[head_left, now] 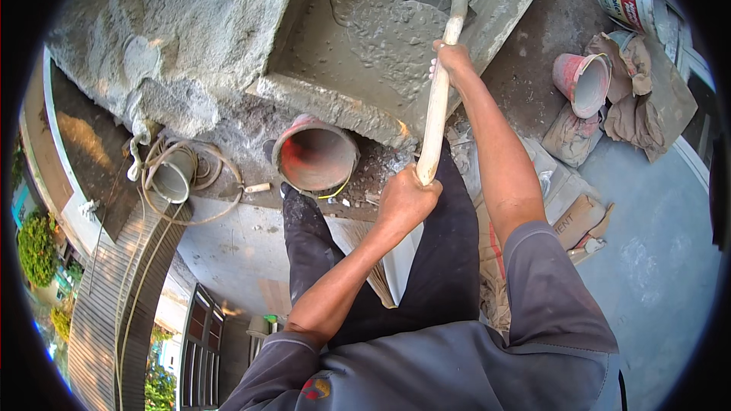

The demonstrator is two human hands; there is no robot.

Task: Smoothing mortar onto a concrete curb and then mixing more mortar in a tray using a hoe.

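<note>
With both hands I hold a hoe [435, 114] by its pale wooden handle. My left hand [410, 196] is wrapped round the handle's near end, in front of my body. Farther up, my right hand [452, 61] grips the same handle below the hoe's head. The blade is partly sunk in wet grey mortar [373, 27], which fills a shallow mixing trough [335, 99]. A red bucket [316, 156] crusted with mortar, its mouth turned toward me, is between the trough and my left foot.
A heap of grey sand [175, 15] rises left of the trough. A grey bucket [173, 179] with a coiled hose [228, 202] is at the left. On the right are a white pail [624, 4], a reddish bucket [585, 84] and crumpled paper sacks [575, 133].
</note>
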